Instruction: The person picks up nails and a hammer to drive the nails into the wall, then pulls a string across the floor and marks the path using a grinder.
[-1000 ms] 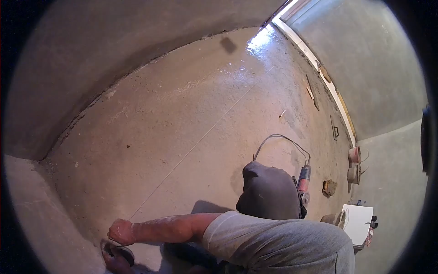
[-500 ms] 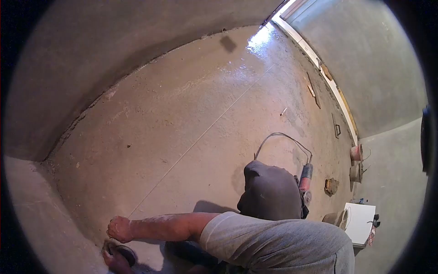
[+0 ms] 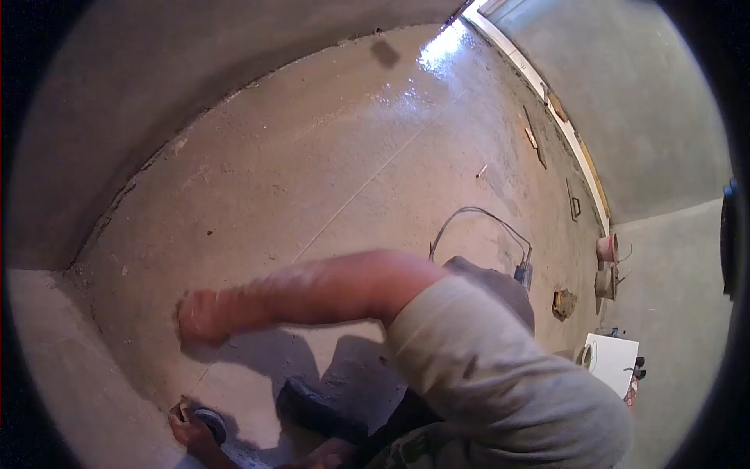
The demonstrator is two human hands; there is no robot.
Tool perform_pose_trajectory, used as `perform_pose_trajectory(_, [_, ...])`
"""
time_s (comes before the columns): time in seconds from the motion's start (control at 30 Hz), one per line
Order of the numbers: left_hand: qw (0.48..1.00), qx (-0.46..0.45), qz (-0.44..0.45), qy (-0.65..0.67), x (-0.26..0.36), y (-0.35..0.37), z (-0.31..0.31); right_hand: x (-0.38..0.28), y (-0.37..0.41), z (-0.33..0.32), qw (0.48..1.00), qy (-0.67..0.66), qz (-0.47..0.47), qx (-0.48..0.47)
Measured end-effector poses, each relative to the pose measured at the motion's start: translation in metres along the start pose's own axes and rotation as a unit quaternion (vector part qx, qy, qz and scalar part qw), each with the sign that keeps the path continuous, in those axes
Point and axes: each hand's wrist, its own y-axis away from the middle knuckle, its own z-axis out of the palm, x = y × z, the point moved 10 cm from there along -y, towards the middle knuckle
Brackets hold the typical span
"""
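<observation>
My right hand (image 3: 201, 316) is above the floor at the left, smeared by motion. Its fingers and anything in them cannot be made out. A thin pale line (image 3: 355, 195) runs diagonally across the floor (image 3: 258, 180) and passes under this hand. Low at the left, by the wall's foot, my left hand (image 3: 187, 430) is closed around something small, too unclear to name, near the line's lower end. Beside it lies a round dark object (image 3: 211, 424) with a pale rim.
A dark shoe (image 3: 316, 410) is at the bottom. Behind my sleeve are a dark cloth-covered shape (image 3: 500, 289) and a partly hidden power tool (image 3: 523, 273) with a looped cable. Buckets (image 3: 607, 248), a rough lump (image 3: 563, 305) and a white board (image 3: 613, 363) are at the right.
My right hand has moved up, away from my left hand, and its arm now covers more of the line. The sleeve hides more of the power tool. My left hand has barely moved.
</observation>
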Motion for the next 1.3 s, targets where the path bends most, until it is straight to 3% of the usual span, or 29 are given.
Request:
perform_pose_trajectory(0.03, [1.000,-0.003,0.005,-0.004,0.005,-0.003,-0.010,0.037,0.014,-0.006,0.982,0.073,0.044,-0.172])
perform_pose_trajectory(0.07, [0.995,-0.070,0.004,0.070,0.020,-0.007,-0.016,0.079,0.047,-0.058,0.984,0.033,0.130,-0.119])
perform_pose_trajectory(0.1, [0.980,-0.136,0.001,0.145,0.032,-0.008,-0.013,0.110,0.072,-0.091,0.974,0.078,0.152,-0.151])
perform_pose_trajectory(0.13, [0.980,-0.136,0.003,0.147,0.026,-0.007,-0.005,0.149,0.106,-0.121,0.968,0.073,0.211,-0.115])
perform_pose_trajectory(0.2, [0.977,-0.084,-0.091,0.174,-0.008,-0.004,0.011,0.193,0.188,-0.200,0.922,0.085,0.358,-0.119])
perform_pose_trajectory(0.23, [0.977,-0.083,-0.089,0.175,-0.005,-0.008,0.009,0.216,0.238,-0.234,0.913,0.111,0.388,-0.065])
perform_pose_trajectory(0.3, [0.977,-0.159,-0.077,0.120,0.002,-0.015,0.007,0.242,0.352,-0.278,0.818,0.152,0.551,-0.061])
perform_pose_trajectory(0.33, [0.978,-0.161,-0.071,0.112,0.003,-0.018,0.006,0.253,0.418,-0.286,0.795,0.172,0.581,-0.032])
perform_pose_trajectory(0.37, [0.980,-0.160,-0.090,0.075,-0.002,-0.019,0.007,0.220,0.452,-0.307,0.813,0.186,0.535,0.132])
perform_pose_trajectory(0.4, [0.981,-0.158,-0.109,0.039,-0.006,-0.019,0.004,0.211,0.500,-0.297,0.755,0.160,0.626,0.113])
perform_pose_trajectory(0.43, [0.969,-0.214,-0.100,0.066,0.021,-0.021,-0.011,0.202,0.538,-0.273,0.736,0.132,0.657,0.093])
perform_pose_trajectory(0.5, [0.968,-0.222,-0.105,0.049,0.026,-0.025,-0.018,0.171,0.590,-0.206,0.714,0.050,0.695,0.071])
perform_pose_trajectory(0.53, [0.966,-0.231,-0.111,0.042,0.028,-0.027,-0.018,0.152,0.600,-0.172,0.734,0.015,0.675,0.068])
perform_pose_trajectory(0.6, [0.971,-0.206,-0.104,0.059,0.025,-0.029,-0.017,0.113,0.610,-0.118,0.692,-0.030,0.721,-0.020])
perform_pose_trajectory(0.77, [0.966,-0.194,-0.113,0.131,0.044,-0.028,-0.027,0.062,0.608,-0.087,0.668,-0.137,0.727,0.078])
perform_pose_trajectory(0.83, [0.987,-0.150,-0.026,0.058,0.036,-0.034,-0.024,0.057,0.599,-0.086,0.667,-0.146,0.724,0.097])
perform_pose_trajectory(0.9, [0.979,-0.166,-0.041,0.107,0.033,-0.035,-0.017,0.057,0.595,-0.080,0.642,-0.145,0.744,0.113])
perform_pose_trajectory(1.0, [0.957,-0.200,-0.095,0.185,0.062,-0.038,-0.022,0.058,0.590,-0.075,0.650,-0.103,0.742,0.127])
perform_pose_trajectory(1.03, [0.990,-0.125,-0.025,0.059,0.050,-0.044,-0.020,0.060,0.587,-0.071,0.658,-0.098,0.741,0.088])
perform_pose_trajectory(1.07, [0.951,-0.107,0.256,-0.133,0.045,-0.032,0.009,0.063,0.587,-0.066,0.676,-0.096,0.729,0.047])
perform_pose_trajectory(1.1, [0.989,-0.134,0.020,0.056,0.078,-0.038,-0.030,0.066,0.589,-0.056,0.712,-0.117,0.690,0.056])
perform_pose_trajectory(1.13, [0.974,-0.155,-0.108,0.126,0.081,-0.034,-0.036,0.066,0.577,-0.064,0.684,-0.133,0.716,0.043])
perform_pose_trajectory(1.17, [0.945,-0.128,-0.168,0.249,0.062,-0.026,-0.022,0.072,0.587,-0.055,0.697,-0.102,0.709,0.032])
perform_pose_trajectory(1.2, [0.986,-0.108,-0.015,0.128,0.069,-0.037,-0.027,0.074,0.599,-0.048,0.694,-0.118,0.708,0.056])
perform_pose_trajectory(1.23, [0.991,-0.119,-0.038,0.053,0.070,-0.037,-0.028,0.077,0.596,-0.048,0.701,-0.104,0.704,0.045])
perform_pose_trajectory(1.3, [0.993,-0.101,-0.024,0.048,0.074,-0.036,-0.032,0.076,0.614,-0.042,0.670,-0.124,0.732,0.004])
